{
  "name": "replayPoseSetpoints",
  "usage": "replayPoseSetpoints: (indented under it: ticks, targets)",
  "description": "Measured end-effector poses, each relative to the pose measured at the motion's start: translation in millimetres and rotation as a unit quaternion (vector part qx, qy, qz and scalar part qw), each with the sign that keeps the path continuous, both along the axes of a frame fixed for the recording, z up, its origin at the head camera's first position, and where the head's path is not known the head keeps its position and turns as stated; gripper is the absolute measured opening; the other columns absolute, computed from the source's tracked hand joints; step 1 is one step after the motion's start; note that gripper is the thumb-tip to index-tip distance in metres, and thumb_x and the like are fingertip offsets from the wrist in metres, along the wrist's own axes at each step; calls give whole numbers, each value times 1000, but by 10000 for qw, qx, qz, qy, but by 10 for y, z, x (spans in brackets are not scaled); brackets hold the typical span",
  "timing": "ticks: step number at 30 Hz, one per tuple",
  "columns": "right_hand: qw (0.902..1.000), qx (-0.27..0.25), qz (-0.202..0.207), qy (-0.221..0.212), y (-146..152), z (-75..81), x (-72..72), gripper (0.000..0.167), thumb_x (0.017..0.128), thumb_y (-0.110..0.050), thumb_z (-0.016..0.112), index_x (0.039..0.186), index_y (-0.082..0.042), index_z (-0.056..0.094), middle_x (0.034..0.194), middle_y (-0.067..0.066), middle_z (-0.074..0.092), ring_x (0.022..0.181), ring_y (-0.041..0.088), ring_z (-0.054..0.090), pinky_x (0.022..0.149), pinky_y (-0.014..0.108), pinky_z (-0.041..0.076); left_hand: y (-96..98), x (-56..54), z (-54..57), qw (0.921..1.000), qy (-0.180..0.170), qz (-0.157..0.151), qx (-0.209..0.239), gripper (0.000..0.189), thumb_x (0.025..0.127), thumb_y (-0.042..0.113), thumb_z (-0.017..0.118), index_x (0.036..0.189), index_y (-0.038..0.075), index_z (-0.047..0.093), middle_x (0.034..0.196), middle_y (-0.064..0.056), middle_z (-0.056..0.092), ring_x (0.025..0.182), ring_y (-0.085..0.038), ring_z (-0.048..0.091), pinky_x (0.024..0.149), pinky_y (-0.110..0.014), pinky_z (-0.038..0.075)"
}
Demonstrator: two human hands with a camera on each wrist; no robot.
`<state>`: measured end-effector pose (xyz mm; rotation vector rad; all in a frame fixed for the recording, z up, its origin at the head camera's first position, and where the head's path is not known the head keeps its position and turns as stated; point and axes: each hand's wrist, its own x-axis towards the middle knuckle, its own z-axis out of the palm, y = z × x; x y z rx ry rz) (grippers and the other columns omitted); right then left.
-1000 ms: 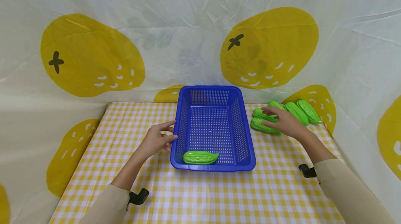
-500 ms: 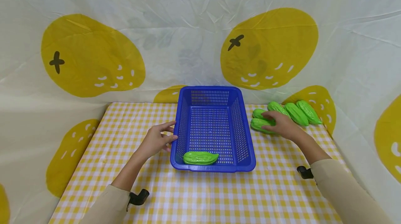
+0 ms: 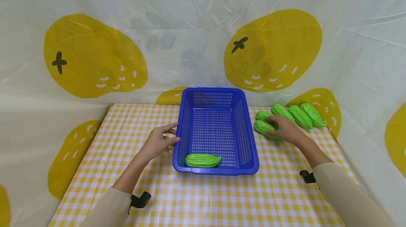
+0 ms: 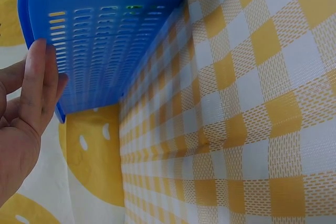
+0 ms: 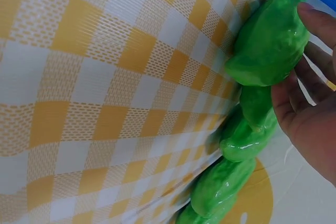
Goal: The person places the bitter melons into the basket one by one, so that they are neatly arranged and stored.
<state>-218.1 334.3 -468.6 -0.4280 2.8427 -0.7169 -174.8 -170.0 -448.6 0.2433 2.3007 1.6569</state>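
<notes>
At the near edge of the surface (image 3: 228, 197), which wears a yellow-and-white checked cover, two beige sleeves (image 3: 106, 211) reach in, each with a small black device (image 3: 140, 200) by the cuff. Beyond the bare near part stands a blue basket (image 3: 216, 171), about midway between the left and right edges and set toward the far edge. Just inside its near wall lies one green gourd (image 3: 203, 160), lengthwise along that wall and nearer the basket's left corner.

The left hand (image 3: 157, 142) is at the basket's left rim, its fingers and thumb loosely extended and spread, the tips touching the rim without gripping it.

Farther out, toward the far right corner, the right hand (image 3: 284, 129) is partly closed, thumb and fingers on opposite sides of the nearest gourd (image 5: 268, 40) of a cluster, pinching it. That gourd lies aslant, right of the basket. Just behind it is a second gourd (image 3: 262, 115), partly covered by the hand. Three more gourds (image 3: 300, 116) lie side by side, slanting, close to the far right corner. Past the far edge hangs a pale cloth (image 3: 190, 12) printed with big yellow fruits (image 3: 272, 50).
</notes>
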Motion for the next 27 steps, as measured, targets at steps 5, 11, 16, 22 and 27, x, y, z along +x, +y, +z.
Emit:
replayPoseSetpoints:
  ticks: [5,11,16,22,27]
  targets:
    - [9992,286,54,269,3,-54,5,59,93,-21,79,140,7,58,133,33,55,120,50,56,97,66,54,5,3,4,10000,14,-22,60,62,96,4,73,153,5,49,126,-25,64,73,-20,74,59,-43,69]
    - [9994,173,22,311,-21,-101,32,60,91,-18,80,140,8,57,132,35,54,119,52,54,96,68,53,0,17,-2,9998,56,-105,127,63,96,4,72,154,4,48,127,-27,63,75,-20,74,60,-45,69]
    - [9992,182,-13,349,-46,-124,48,63,90,-18,81,141,8,55,136,37,54,126,56,50,102,71,49,-5,23,0,9998,55,-99,134,63,96,4,72,154,3,48,128,-28,62,74,-19,73,61,-46,68]
    - [9992,171,-31,365,-71,-150,53,62,90,-16,81,141,8,55,139,33,57,130,56,49,106,70,47,1,21,7,9999,70,-65,109,62,96,3,72,153,4,48,126,-26,64,73,-20,74,62,-51,68]
    - [9995,5,-36,307,-72,-147,85,62,92,-16,80,143,7,53,142,33,55,131,56,48,107,71,47,-1,20,10,10000,18,-22,52,63,96,3,72,154,5,49,126,-25,64,74,-20,74,63,-52,68]
